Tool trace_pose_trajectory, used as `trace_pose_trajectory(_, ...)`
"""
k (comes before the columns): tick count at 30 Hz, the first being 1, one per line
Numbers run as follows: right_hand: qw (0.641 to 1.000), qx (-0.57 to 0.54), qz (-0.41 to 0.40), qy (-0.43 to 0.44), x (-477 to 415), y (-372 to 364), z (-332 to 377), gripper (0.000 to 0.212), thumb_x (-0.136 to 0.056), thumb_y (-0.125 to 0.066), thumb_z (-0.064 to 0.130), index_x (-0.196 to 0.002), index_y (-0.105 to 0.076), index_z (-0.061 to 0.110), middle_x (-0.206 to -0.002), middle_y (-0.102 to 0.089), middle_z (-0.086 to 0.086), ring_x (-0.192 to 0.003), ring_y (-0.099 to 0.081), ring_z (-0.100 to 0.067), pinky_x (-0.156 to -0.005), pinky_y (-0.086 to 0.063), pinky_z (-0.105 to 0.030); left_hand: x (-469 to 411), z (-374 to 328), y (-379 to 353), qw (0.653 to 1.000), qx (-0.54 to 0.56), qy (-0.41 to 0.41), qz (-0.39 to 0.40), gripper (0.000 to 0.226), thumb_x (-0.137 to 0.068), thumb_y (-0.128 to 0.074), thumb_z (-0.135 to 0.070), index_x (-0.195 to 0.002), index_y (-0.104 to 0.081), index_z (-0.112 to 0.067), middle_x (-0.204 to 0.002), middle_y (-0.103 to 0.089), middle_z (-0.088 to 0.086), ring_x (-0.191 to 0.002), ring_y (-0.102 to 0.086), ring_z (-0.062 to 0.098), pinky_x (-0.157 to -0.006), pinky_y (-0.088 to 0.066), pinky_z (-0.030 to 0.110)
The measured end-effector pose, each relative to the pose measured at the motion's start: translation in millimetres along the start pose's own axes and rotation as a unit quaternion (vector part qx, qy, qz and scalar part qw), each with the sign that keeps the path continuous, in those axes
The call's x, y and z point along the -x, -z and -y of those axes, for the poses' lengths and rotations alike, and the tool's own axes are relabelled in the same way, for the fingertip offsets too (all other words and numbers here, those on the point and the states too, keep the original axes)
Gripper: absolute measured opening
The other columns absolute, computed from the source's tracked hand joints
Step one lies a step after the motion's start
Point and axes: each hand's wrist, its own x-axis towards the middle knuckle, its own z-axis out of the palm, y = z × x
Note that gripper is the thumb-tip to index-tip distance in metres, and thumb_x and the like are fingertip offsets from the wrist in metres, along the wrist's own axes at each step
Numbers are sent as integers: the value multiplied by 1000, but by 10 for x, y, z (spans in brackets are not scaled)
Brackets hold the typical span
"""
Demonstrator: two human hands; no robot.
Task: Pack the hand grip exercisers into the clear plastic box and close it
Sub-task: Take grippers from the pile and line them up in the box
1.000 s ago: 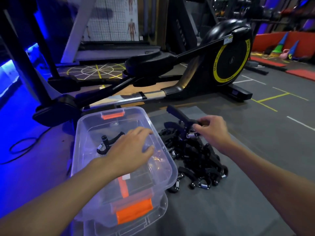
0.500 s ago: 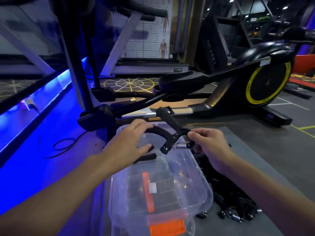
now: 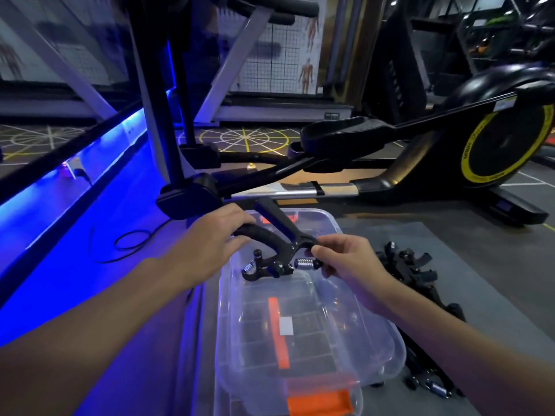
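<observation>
Over the far half of the open clear plastic box [image 3: 375,340], near the left edge of the mat [image 3: 450,241], the left hand [image 3: 207,247] curls round one handle of a hand grip exerciser [image 3: 282,235], the right hand [image 3: 351,265] pinches its spring end, the pile [image 3: 411,271] crowds the box's right side, and an elliptical machine [image 3: 420,145] stands close beyond.

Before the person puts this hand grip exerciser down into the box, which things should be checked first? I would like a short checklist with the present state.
1. Grip on the held exerciser: ok; left hand holds one handle, right hand pinches the spring end.
2. Held exerciser over the clear plastic box: ok.
3. Box top open: ok.
4. Room inside: ok; one exerciser in the box lies at its far end.
5. Lid ready: cannot tell; only an orange latch shows at the near end.
6. Packing finished: not ok; a pile lies right of the box.
</observation>
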Motion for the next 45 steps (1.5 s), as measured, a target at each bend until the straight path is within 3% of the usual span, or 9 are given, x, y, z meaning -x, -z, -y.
trace_pose_trajectory(7, 994, 106, 34, 4, 46, -1, -65, 14, -90, -67, 23, -102, -71, 22, -95, -73, -7, -79, -62, -11, -70, -48, -25, -57, -23, -1, 999, 24, 21, -8, 20, -91, -65, -6, -110, -68, -12, -100, -61, -6, -89, -56, 4, -80, -41, 13)
trace_pose_trajectory(12, 985, 128, 77, 83, 154, 5, 8, 33, -83, -76, 17, -111, -66, 31, -98, -73, 8, -80, -63, -9, -75, -51, -22, -75, -181, 22, 994, 66, 88, -21, 17, -90, -63, -3, -102, -66, -15, -90, -61, -10, -87, -56, 0, -73, -40, 8)
trace_pose_trajectory(16, 978, 133, 115, 107, 269, 4, 59, 40, -83, -74, 3, -115, -67, 26, -85, -69, 7, -66, -60, -7, -69, -49, -23, -84, -376, 63, 991, 77, 106, 18, 16, -91, -63, -3, -101, -66, -15, -88, -64, -3, -83, -59, 12, -80, -52, 33)
trace_pose_trajectory(20, 966, 152, 118, 174, 365, 10, 103, 36, -82, -71, -4, -106, -70, 24, -91, -60, -1, -71, -64, -20, -69, -54, -25, -157, -485, 69, 989, 91, 111, 47, 16, -90, -63, -3, -102, -66, -15, -83, -63, 3, -75, -60, 19, -79, -53, 41)
trace_pose_trajectory(25, 936, 249, 49, 245, 179, -36, 22, 25, -78, -76, 7, -95, -71, 26, -85, -60, 4, -80, -58, -10, -73, -48, -22, -286, -439, -91, 970, 194, 144, -19, 38, -86, -65, 2, -113, -56, -24, -97, -62, -1, -78, -65, 6, -76, -55, 21)
trace_pose_trajectory(30, 987, 54, -22, 150, -38, -214, -13, 14, -80, -75, -1, -85, -65, 7, -82, -68, -20, -72, -68, -33, -64, -56, -30, -254, -325, -331, 959, 249, 119, 61, 45, -78, -73, -4, -111, -59, -29, -108, -65, -9, -103, -63, 3, -87, -52, 18)
trace_pose_trajectory(34, 991, 18, -58, 121, -153, -216, 40, 16, -81, -75, 0, -78, -59, 4, -71, -68, -19, -59, -65, -19, -57, -52, -24, -205, -227, -467, 973, 181, 108, 95, 39, -73, -81, -21, -108, -65, -28, -100, -65, -15, -97, -59, 3, -75, -43, 10)
trace_pose_trajectory(40, 990, 4, -78, 114, -197, -208, 86, 17, -80, -76, 2, -77, -60, 5, -72, -68, -19, -61, -69, -21, -58, -53, -21, -217, -204, -536, 978, 136, 148, 48, 15, -78, -80, -25, -88, -69, -25, -78, -65, -8, -60, -56, -1, -66, -53, 30)
trace_pose_trajectory(45, 993, -18, -48, 102, -126, -166, 171, 11, -85, -71, 2, -89, -62, -3, -75, -62, -26, -59, -67, -20, -58, -56, -23, -163, -208, -545, 984, 138, 114, 21, 5, -88, -68, -21, -92, -71, -19, -81, -67, -2, -70, -65, 15, -70, -54, 46)
